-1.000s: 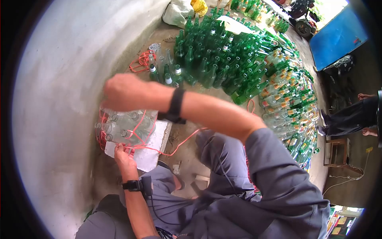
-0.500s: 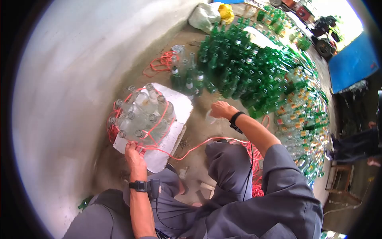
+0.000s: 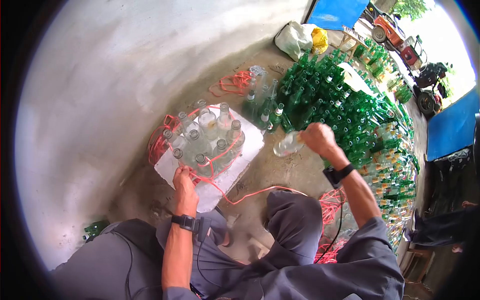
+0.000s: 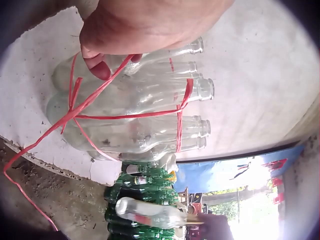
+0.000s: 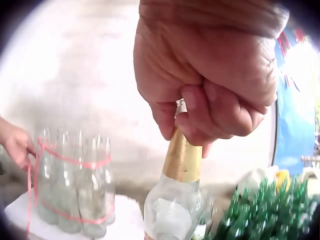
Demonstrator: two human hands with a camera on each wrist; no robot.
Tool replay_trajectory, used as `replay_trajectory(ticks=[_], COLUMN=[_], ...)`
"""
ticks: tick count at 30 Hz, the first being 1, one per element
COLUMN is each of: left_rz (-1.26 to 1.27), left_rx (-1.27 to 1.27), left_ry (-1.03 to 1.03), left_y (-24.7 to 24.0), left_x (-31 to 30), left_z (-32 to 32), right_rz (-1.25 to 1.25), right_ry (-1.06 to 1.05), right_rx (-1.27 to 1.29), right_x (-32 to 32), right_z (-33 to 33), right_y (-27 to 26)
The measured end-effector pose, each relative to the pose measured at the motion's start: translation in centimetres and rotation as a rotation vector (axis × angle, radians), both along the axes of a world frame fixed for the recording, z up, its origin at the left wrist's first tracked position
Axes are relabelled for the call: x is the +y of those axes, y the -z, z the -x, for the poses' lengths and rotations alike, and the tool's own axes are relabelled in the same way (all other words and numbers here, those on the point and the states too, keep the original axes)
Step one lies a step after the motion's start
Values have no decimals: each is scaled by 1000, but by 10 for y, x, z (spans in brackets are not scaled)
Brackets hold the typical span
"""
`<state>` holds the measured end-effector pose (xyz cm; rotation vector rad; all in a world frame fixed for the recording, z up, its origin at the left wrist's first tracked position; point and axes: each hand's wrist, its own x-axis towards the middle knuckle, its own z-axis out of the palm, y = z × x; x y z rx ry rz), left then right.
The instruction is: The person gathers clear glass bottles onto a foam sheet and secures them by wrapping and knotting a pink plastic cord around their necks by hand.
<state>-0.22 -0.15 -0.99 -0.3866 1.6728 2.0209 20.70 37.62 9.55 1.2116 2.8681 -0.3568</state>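
Note:
Several clear bottles [image 3: 201, 145] stand bunched on a white slab [image 3: 250, 145], with pink twine [image 4: 130, 117] looped round them. At the near side of the bunch, the left hand [image 3: 185, 192] pinches the twine; the left wrist view shows this hand [image 4: 150, 25] with the strand at its fingertips. Off to the right of the slab, the right hand [image 3: 321, 139] grips a clear bottle [image 3: 288, 144] by its neck, in the air. In the right wrist view the fingers of the right hand [image 5: 210, 75] curl round the gold-wrapped neck of that bottle [image 5: 172, 210].
Rows of green bottles [image 3: 350, 110] cover the floor at the right. Several bottles [image 3: 265, 112] stand behind the slab near a heap of pink twine [image 3: 235, 82]. More twine [image 3: 330, 205] lies by the right knee. A pale wall [image 3: 100, 100] rises at the left.
The right hand came back from over the bunch to the right side and is now seen with a clear bottle held up. The left hand stays at the twine. The head view has shifted.

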Motion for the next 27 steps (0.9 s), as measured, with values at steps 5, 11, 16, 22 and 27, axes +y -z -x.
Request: replay_trajectory(ticks=[5,11,16,22,27], left_rz=[27,17,6,7,-46], left_rx=[6,8,33,38,10], left_ry=[-29,-45,-53,-68,-102], left_y=[-3,3,5,6,2], left_x=[5,7,8,9,10], left_z=[-2,0,-1,-1,-3], right_rz=[23,119,91,-63,-101], right_ry=[-125,-336,-510,-635,-720], right_rx=[403,670,624,346,169], right_x=[-32,-73,-108,-142,-151], right_z=[4,26,68,121,156], right_y=[-166,-234,-217,-193,-159])
